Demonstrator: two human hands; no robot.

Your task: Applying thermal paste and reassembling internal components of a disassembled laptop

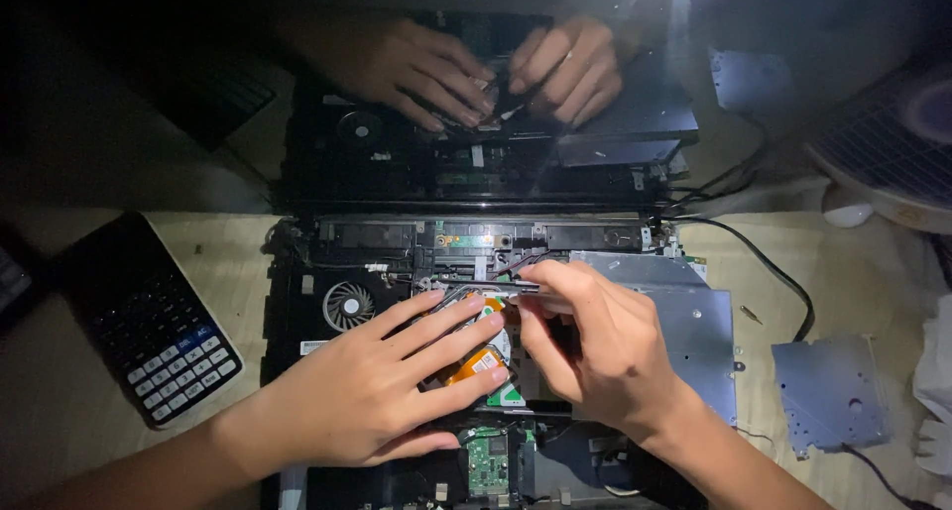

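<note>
Opened laptop chassis point(397, 262), black, lying flat on table point(238, 252), cover removed; round cooling fan point(348, 305) at left, orange-copper heat-sink plate point(478, 363) mid-board, small green circuit board point(487, 462) at near edge.

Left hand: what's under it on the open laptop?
The left hand lies flat on the opened laptop chassis. Between its fingers an orange flex strip and some board show. The cooling fan sits clear beside it. What the palm covers cannot be seen.

Pale wood-grain table point(228, 247), opened laptop chassis point(397, 262) at centre, black calculator point(149, 317) at nine o'clock, loose metal plate point(828, 391) at four o'clock, black cable point(773, 267) at three o'clock.
</note>
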